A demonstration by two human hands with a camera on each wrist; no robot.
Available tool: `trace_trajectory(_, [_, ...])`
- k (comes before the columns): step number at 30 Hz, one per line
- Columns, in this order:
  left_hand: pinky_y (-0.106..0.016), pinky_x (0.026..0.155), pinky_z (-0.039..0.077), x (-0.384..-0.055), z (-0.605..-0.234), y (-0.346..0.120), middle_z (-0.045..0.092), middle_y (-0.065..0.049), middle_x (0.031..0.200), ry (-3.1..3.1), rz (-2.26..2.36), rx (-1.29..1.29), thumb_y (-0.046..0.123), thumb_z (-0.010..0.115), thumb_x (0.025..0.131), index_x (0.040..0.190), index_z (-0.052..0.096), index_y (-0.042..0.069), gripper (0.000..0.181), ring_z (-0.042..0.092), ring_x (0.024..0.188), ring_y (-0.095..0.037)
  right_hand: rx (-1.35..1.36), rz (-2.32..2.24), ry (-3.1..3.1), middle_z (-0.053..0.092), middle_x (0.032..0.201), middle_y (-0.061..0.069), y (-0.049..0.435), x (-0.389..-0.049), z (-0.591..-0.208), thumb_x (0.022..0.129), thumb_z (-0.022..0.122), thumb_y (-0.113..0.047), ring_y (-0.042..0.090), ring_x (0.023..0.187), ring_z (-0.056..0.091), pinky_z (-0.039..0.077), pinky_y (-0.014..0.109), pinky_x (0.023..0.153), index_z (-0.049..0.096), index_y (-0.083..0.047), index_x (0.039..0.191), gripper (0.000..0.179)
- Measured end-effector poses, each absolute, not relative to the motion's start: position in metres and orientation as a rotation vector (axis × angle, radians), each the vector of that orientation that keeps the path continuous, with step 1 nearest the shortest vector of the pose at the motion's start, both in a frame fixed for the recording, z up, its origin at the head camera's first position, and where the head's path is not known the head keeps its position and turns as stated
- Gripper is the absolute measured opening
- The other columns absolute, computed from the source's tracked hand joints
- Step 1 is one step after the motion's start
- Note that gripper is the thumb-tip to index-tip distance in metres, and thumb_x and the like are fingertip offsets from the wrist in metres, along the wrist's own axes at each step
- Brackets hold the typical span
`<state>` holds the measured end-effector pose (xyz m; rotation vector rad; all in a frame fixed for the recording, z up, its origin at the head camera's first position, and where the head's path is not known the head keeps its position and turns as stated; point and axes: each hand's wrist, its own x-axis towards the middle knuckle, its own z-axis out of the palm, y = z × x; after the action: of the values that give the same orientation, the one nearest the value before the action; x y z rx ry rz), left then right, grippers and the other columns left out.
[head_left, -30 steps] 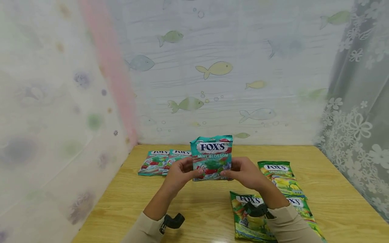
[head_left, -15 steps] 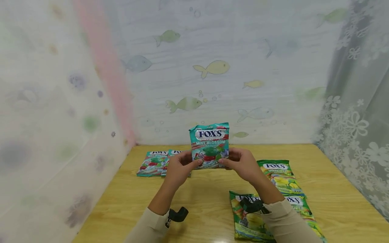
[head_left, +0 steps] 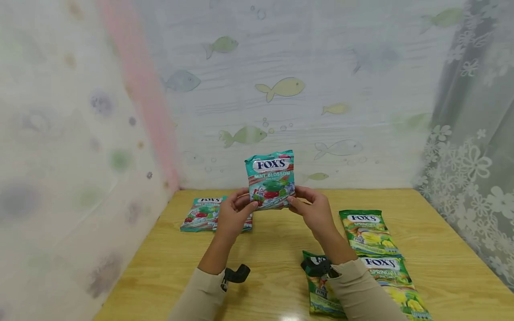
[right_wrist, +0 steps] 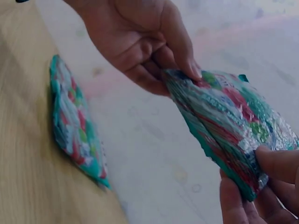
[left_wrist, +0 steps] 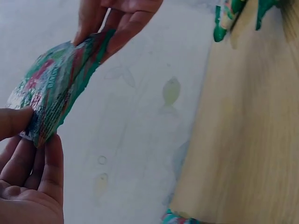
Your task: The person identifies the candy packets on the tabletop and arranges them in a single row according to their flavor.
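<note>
A teal candy bag [head_left: 271, 180] labelled FOX'S Mint Blossom is held up above the table, its printed front toward the head camera. My left hand [head_left: 234, 215] pinches its lower left corner, thumb in front and fingers behind. At the lower right corner my right hand [head_left: 315, 211] pinches it the same way. In the left wrist view the bag [left_wrist: 60, 84] stretches between both hands at its lower edge. The right wrist view shows the candy bag [right_wrist: 229, 126] bulging, with a creased bottom seam.
Two more teal bags [head_left: 202, 215] lie overlapping at the back left of the wooden table [head_left: 265, 276]. Several green FOX'S bags [head_left: 369, 232] lie at the right, one partly under my right forearm. A fish-patterned curtain [head_left: 281, 116] hangs behind the table.
Both hands have raised the teal candy bag higher and slightly to the left, away from the table. The bags on the table have stayed put.
</note>
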<state>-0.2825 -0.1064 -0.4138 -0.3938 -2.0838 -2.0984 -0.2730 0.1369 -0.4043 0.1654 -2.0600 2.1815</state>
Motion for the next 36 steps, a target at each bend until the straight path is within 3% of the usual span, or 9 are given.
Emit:
trace_trajectory(7, [-0.021,0.083,0.06,-0.3,-0.443,-0.102,0.077,-0.009,0.118,-2.063,-2.061,-0.275,0.023,0.079,0.094,0.128,0.068,0.012,0.038,0.072,0.108,-0.017,0.081,2.222,-2.009,0.062,0.132,0.017,0.129,-0.283,-0.425,0.098,0.07,-0.007,0.027,0.112,0.072,0.061,0.031,0.089,0.066,-0.004,0.134,0.036])
trace_trajectory(14, [-0.034,0.089,0.062,-0.309,-0.465,-0.103,0.07,-0.016,0.128,-2.064,-2.108,-0.183,0.013,0.075,0.096,0.134,0.068,0.009,0.039,0.069,0.118,-0.025,0.055,2.363,-1.99,0.057,0.139,0.022,0.126,-0.288,-0.444,0.1,0.061,0.007,0.031,0.124,0.063,0.059,0.033,0.096,0.061,-0.001,0.141,0.042])
trace_trajectory(20, [-0.024,0.091,0.06,-0.312,-0.481,-0.107,0.065,-0.016,0.14,-2.142,-2.103,-0.146,0.004,0.068,0.099,0.141,0.064,0.009,0.042,0.061,0.132,-0.03,-0.013,2.391,-2.008,0.056,0.141,0.023,0.124,-0.291,-0.459,0.1,0.058,0.009,0.035,0.127,0.06,0.058,0.036,0.098,0.058,0.0,0.144,0.044])
trace_trajectory(28, [-0.022,0.092,0.059,-0.315,-0.495,-0.109,0.062,-0.019,0.144,-2.161,-2.139,-0.162,0.006,0.066,0.101,0.144,0.06,0.006,0.044,0.058,0.136,-0.032,-0.063,2.395,-2.032,0.057,0.14,0.024,0.125,-0.294,-0.472,0.1,0.057,0.009,0.031,0.12,0.062,0.061,0.031,0.092,0.059,-0.002,0.144,0.046])
trace_trajectory(36, [-0.028,0.091,0.06,-0.316,-0.5,-0.108,0.061,-0.022,0.144,-2.174,-2.158,-0.101,0.004,0.065,0.101,0.141,0.063,0.003,0.04,0.057,0.136,-0.034,-0.055,2.374,-2.138,0.054,0.142,0.028,0.126,-0.292,-0.476,0.101,0.053,0.006,0.037,0.121,0.063,0.056,0.046,0.103,0.054,0.004,0.145,0.044])
